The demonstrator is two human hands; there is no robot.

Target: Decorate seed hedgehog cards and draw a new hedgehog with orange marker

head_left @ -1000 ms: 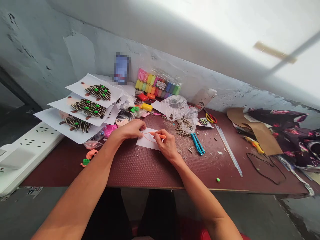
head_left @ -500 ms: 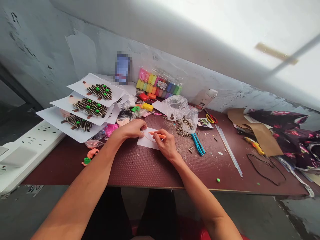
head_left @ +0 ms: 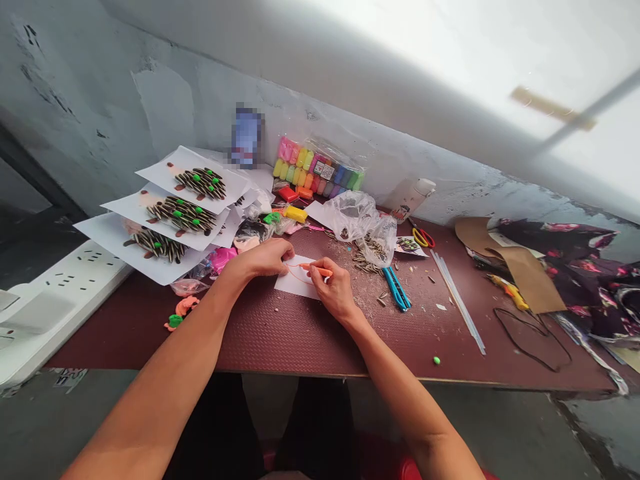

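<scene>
My left hand [head_left: 263, 259] rests with its fingertips on a small sheet of white paper [head_left: 295, 283], pinning it to the table. My right hand [head_left: 336, 290] grips an orange pen [head_left: 317, 270], its tip on the paper. A thin orange curved outline [head_left: 295, 272] runs across the sheet, partly hidden by my fingers. Sunflower seed husks and crumbs [head_left: 367, 261] are scattered just beyond my right hand.
A plastic bag of seeds [head_left: 363, 227] lies behind my right hand. Three sheets with seed-and-clay pictures [head_left: 185, 215] overlap at left, beside a power strip [head_left: 65, 293]. Packed coloured clay [head_left: 315, 170], blue-handled scissors [head_left: 396, 289] and clear rods [head_left: 457, 301] also lie around.
The view has drifted slightly. Both hands stay on the paper, and the orange pen has shifted only a little.
</scene>
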